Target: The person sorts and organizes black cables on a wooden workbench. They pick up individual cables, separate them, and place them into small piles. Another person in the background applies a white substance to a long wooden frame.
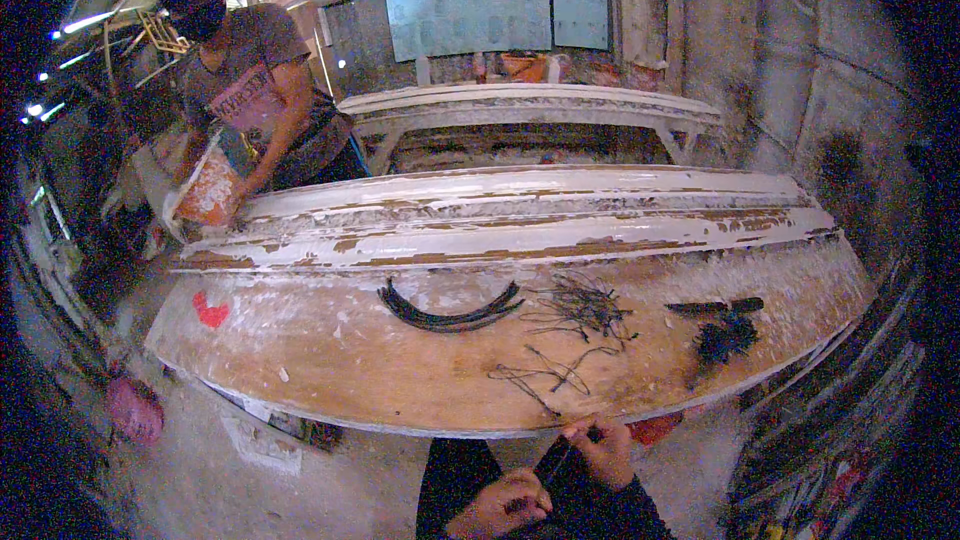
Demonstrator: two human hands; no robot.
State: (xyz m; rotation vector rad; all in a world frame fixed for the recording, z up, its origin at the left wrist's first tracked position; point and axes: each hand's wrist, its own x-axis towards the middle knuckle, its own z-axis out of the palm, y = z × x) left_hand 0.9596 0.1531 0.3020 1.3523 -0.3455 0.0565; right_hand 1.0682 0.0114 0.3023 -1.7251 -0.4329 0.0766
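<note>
Close to the table's near edge, my left hand (510,502) is closed in front of my lap. My right hand (602,452) is a little higher and to the right, its fingers pinched together. A thin string (560,465) runs between the two hands; its ends are hidden in the fingers. On the wooden table (330,370) ahead lie a few loose dark strings (545,378) and, behind them, a tangled pile of black strings (588,308). Left of that pile rests a curved bundle of black cords (450,318). A dark knife (715,307) lies at the right beside a black fibrous clump (725,338).
White-smeared long boards (520,235) run along the table's far side. At the far left a person (245,80) holds an orange and white bucket (208,190). A white bench (530,105) stands behind. A red patch (210,312) marks the table's left.
</note>
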